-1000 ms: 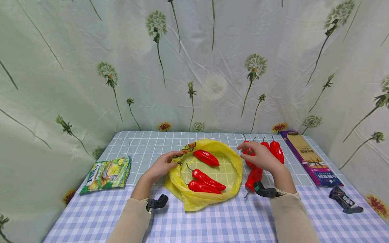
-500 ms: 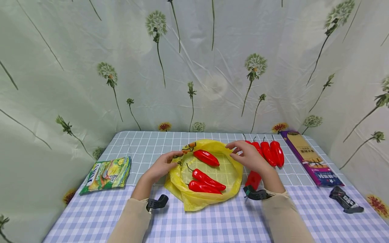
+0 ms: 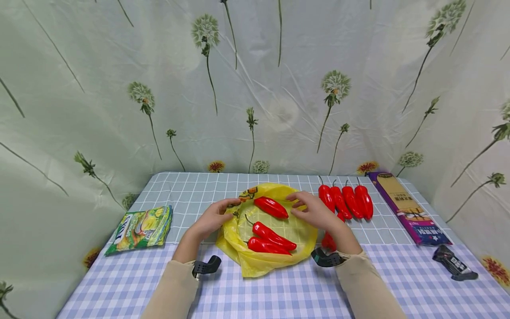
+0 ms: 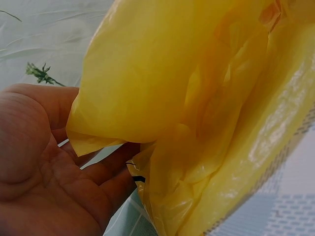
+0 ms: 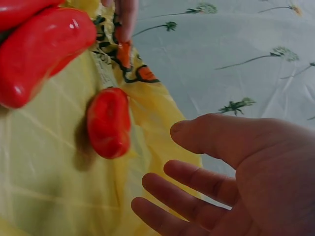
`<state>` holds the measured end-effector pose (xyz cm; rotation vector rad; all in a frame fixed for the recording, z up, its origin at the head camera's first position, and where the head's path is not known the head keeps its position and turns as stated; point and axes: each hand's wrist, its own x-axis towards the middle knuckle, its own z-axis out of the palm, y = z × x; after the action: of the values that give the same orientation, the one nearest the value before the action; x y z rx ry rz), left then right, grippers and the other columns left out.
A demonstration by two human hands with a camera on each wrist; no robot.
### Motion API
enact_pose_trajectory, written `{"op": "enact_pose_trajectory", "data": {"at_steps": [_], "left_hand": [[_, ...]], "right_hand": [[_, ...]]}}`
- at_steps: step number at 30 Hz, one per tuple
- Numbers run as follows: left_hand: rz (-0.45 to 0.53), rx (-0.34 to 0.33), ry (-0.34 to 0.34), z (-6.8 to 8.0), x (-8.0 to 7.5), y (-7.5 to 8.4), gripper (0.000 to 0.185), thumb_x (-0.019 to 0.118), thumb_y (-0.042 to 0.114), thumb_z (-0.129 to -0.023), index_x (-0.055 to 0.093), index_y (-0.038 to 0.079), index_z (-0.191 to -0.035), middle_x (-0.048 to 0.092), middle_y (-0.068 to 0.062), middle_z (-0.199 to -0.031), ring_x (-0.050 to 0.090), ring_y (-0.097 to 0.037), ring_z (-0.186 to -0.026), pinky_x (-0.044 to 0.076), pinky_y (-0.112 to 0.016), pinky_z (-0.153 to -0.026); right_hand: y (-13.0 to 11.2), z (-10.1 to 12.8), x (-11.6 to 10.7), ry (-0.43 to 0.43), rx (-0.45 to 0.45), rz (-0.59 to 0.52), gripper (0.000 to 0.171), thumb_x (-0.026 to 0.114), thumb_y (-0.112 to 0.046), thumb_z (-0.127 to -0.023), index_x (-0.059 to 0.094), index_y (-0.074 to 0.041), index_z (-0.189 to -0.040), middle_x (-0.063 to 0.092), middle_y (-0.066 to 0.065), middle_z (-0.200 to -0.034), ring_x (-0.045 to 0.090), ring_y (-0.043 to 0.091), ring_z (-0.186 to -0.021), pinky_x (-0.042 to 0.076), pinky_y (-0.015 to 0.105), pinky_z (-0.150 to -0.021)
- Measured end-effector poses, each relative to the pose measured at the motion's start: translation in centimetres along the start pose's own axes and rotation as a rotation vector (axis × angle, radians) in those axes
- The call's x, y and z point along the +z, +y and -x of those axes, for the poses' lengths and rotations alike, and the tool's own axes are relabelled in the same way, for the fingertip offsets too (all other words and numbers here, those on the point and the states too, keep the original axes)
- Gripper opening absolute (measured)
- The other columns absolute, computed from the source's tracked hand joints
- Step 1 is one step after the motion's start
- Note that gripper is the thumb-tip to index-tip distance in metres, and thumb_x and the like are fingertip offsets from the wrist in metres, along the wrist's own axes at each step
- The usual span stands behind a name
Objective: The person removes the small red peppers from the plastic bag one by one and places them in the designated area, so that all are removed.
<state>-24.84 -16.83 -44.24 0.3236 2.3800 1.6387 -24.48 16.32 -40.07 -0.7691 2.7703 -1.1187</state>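
Note:
A yellow plastic bag [image 3: 255, 262] lies open on the checked tablecloth with three red peppers in it: one at the back [image 3: 271, 207] and two at the front [image 3: 272, 235] [image 3: 267, 246]. My left hand [image 3: 231, 206] pinches the bag's left rim; the left wrist view shows the yellow film [image 4: 197, 113] draped over its fingers [image 4: 113, 167]. My right hand [image 3: 296, 201] hovers over the bag's right rim, fingers relaxed and holding nothing. In the right wrist view its bare palm [image 5: 197, 177] faces the back pepper [image 5: 108, 123].
Several red peppers [image 3: 346, 201] lie in a row right of the bag, and one more [image 3: 328, 241] shows under my right wrist. A green snack packet [image 3: 141, 228] is at the left, a purple box [image 3: 408, 206] and a black packet [image 3: 454, 263] at the right. A flowered curtain backs the table.
My right hand has moved left, from over the row of peppers to above the bag's right rim, with nothing in it. My left hand has kept its hold on the bag.

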Motion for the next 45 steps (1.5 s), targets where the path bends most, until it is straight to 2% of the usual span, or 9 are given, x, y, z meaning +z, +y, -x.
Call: {"op": "enact_pose_trajectory", "data": {"at_steps": [3, 10, 18, 24, 29, 35, 42, 45], "left_hand": [[0.005, 0.002, -0.003, 0.0, 0.0, 0.0, 0.050, 0.051, -0.001, -0.095, 0.054, 0.011, -0.143, 0.046, -0.013, -0.154, 0.038, -0.034, -0.145, 0.045, -0.046, -0.111], [-0.001, 0.022, -0.010, 0.0, -0.1, 0.1, 0.050, 0.050, -0.001, -0.095, 0.051, 0.008, -0.145, 0.046, -0.017, -0.154, 0.044, -0.035, -0.140, 0.052, -0.032, -0.100], [0.010, 0.026, -0.011, 0.0, -0.1, 0.0, 0.050, 0.051, -0.001, -0.095, 0.052, 0.007, -0.144, 0.047, -0.017, -0.153, 0.046, -0.035, -0.138, 0.052, -0.033, -0.099], [-0.002, 0.029, -0.011, -0.1, -0.1, -0.1, 0.050, 0.051, -0.001, -0.095, 0.052, 0.007, -0.144, 0.046, -0.017, -0.153, 0.043, -0.035, -0.141, 0.050, -0.038, -0.104], [-0.012, 0.033, -0.004, -0.1, -0.1, 0.0, 0.050, 0.051, -0.001, -0.095, 0.052, 0.008, -0.144, 0.047, -0.017, -0.153, 0.044, -0.036, -0.140, 0.051, -0.038, -0.104], [-0.019, 0.032, -0.001, 0.0, -0.1, 0.0, 0.050, 0.052, 0.000, -0.095, 0.052, 0.008, -0.144, 0.047, -0.016, -0.153, 0.044, -0.035, -0.141, 0.050, -0.035, -0.103], [-0.013, 0.027, 0.005, 0.0, 0.0, 0.0, 0.049, 0.051, 0.000, -0.095, 0.053, 0.009, -0.143, 0.048, -0.015, -0.153, 0.042, -0.034, -0.142, 0.047, -0.044, -0.109], [-0.007, 0.032, 0.000, 0.0, -0.1, 0.0, 0.049, 0.052, 0.000, -0.095, 0.053, 0.008, -0.143, 0.048, -0.016, -0.153, 0.043, -0.035, -0.142, 0.047, -0.044, -0.109]], "right_hand": [[-0.1, -0.1, 0.5, -0.021, -0.011, -0.011, 0.039, 0.066, -0.008, -0.093, 0.059, -0.004, -0.131, 0.061, 0.019, -0.131, 0.065, 0.038, -0.114, 0.059, 0.047, -0.090], [-0.4, -0.4, 1.8, -0.049, 0.029, -0.027, 0.045, 0.069, -0.010, -0.091, 0.057, -0.008, -0.134, 0.056, 0.018, -0.136, 0.063, 0.038, -0.117, 0.060, 0.043, -0.088], [-0.4, -0.5, 2.9, -0.049, 0.022, 0.056, 0.050, 0.069, -0.013, -0.091, 0.057, -0.014, -0.139, 0.054, 0.015, -0.140, 0.056, 0.032, -0.123, 0.058, 0.044, -0.093], [-0.3, -0.5, 3.3, -0.081, 0.016, 0.060, 0.053, 0.070, -0.012, -0.091, 0.056, -0.017, -0.142, 0.052, 0.014, -0.144, 0.052, 0.031, -0.127, 0.057, 0.043, -0.094], [-0.4, -0.5, 3.5, -0.089, 0.018, 0.072, 0.047, 0.070, -0.012, -0.091, 0.060, -0.015, -0.137, 0.053, 0.015, -0.143, 0.051, 0.032, -0.127, 0.054, 0.047, -0.099], [-0.6, -0.5, 3.5, -0.086, 0.029, 0.080, 0.039, 0.070, -0.010, -0.091, 0.065, -0.013, -0.129, 0.057, 0.014, -0.136, 0.053, 0.029, -0.118, 0.054, 0.044, -0.096], [-0.4, -0.5, 3.5, -0.078, 0.031, 0.073, 0.026, 0.070, -0.014, -0.092, 0.068, -0.015, -0.117, 0.060, 0.010, -0.126, 0.055, 0.024, -0.108, 0.056, 0.040, -0.092], [-0.2, -0.6, 3.5, -0.073, 0.045, 0.061, 0.019, 0.072, -0.017, -0.091, 0.069, -0.017, -0.110, 0.060, 0.008, -0.123, 0.056, 0.024, -0.107, 0.056, 0.040, -0.092]]}}
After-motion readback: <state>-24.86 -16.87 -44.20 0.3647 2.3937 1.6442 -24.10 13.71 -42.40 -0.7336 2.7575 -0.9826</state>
